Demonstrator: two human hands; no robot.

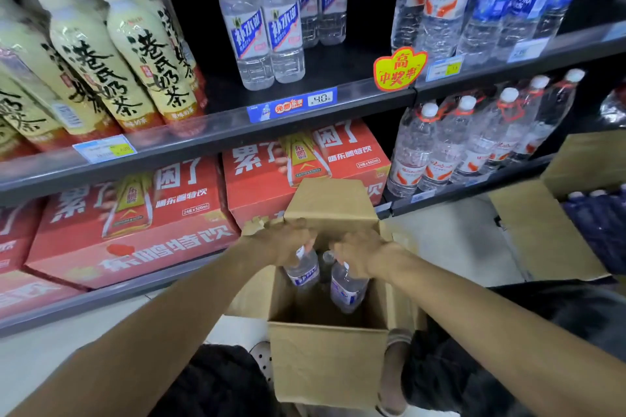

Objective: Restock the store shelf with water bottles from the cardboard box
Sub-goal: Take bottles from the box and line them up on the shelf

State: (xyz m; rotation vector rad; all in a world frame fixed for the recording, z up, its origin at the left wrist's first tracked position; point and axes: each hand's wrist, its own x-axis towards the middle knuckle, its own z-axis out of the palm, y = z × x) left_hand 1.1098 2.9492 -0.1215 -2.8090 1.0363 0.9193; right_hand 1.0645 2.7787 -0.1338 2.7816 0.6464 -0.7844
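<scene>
While the cardboard box is standing open on the floor before the store shelf, the left hand is gripping the neck of one water bottle inside it, and the right hand is gripping a second bottle beside the first.

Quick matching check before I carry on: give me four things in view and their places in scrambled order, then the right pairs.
Things:
1. milk tea bottles
2. red drink cartons
3. left hand
4. yellow promo tag

Places:
A. gripping a bottle top in the cardboard box
B. upper shelf, left end
C. clipped to the upper shelf edge
D. lower shelf, under the milk tea

Pairs: 1-B, 2-D, 3-A, 4-C
</scene>
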